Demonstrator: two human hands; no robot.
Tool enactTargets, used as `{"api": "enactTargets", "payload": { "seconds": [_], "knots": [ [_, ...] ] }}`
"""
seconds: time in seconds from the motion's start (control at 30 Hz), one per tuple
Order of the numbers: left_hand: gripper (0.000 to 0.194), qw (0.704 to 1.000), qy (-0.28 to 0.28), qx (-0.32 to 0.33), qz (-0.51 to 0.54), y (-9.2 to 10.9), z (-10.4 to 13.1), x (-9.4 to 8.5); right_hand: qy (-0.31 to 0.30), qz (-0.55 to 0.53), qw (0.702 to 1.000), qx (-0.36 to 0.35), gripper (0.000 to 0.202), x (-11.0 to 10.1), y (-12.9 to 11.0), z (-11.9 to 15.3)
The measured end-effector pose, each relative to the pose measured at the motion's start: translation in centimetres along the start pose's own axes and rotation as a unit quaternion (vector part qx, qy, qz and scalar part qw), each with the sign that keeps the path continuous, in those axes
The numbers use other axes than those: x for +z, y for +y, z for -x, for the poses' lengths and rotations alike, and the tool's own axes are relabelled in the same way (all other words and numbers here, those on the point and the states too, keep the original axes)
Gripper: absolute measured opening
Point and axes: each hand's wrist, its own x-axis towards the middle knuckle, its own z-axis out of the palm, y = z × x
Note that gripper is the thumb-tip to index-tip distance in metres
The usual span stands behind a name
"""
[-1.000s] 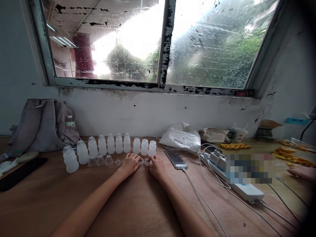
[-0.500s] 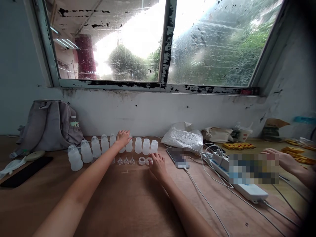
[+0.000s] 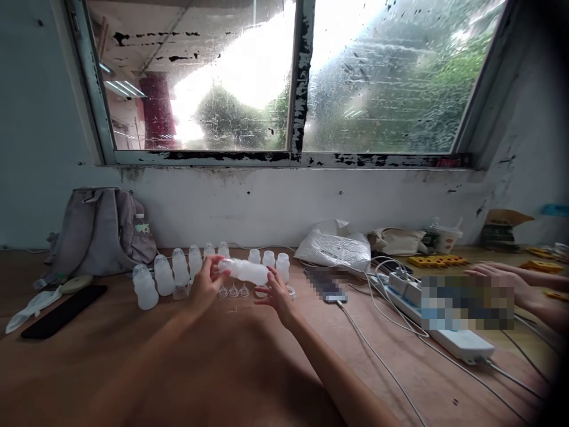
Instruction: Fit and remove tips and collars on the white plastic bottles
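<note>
A frosted white baby bottle (image 3: pixel 249 271) lies almost level in the air above the table, its clear cap end to the left. My left hand (image 3: pixel 208 281) grips that cap end between thumb and fingers. At the base end, my right hand (image 3: pixel 278 293) holds the bottle with its upper fingers, the others spread below it. Several capped bottles (image 3: pixel 145 287) stand in a row to the left, and open bottles (image 3: pixel 283 267) stand behind my right hand. Clear teats (image 3: pixel 233 291) lie in front of the row. A white ring (image 3: pixel 291 292) shows beside my right hand, partly covered.
A grey backpack (image 3: pixel 104 231) leans at the wall, with a black flat object (image 3: pixel 64 311) before it. Right of my hands are a phone (image 3: pixel 333 293), a silver padded bag (image 3: pixel 335 246), and a white power strip (image 3: pixel 462 344) with cables. Another person's hands (image 3: pixel 502 279) are far right.
My left hand has lifted a capped bottle from the row and brought it nearer, tipped on its side. My right hand has moved up from the rings to the bottle's base.
</note>
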Motion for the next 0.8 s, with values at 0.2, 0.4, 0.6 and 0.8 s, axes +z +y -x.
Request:
{"api": "enactTargets", "payload": {
  "seconds": [0.2,0.4,0.6,0.8],
  "knots": [
    [0.045,0.996,-0.078,-0.03,0.023,-3.9,5.5,2.8,0.012,0.087,0.996,0.018,0.037,0.8,1.0,0.7],
    [0.045,0.981,-0.106,0.054,-0.151,-4.4,6.7,3.3,0.035,0.173,0.984,0.001,0.029,0.8,0.8,0.9],
    [0.042,0.975,-0.119,0.093,-0.165,-3.1,6.7,2.9,0.009,0.178,0.984,0.008,0.029,0.1,0.5,0.4],
    [0.037,0.983,-0.177,-0.033,-0.024,-2.5,6.2,2.8,0.018,0.225,0.974,-0.036,0.031,-0.1,0.7,0.2]
  ]
}}
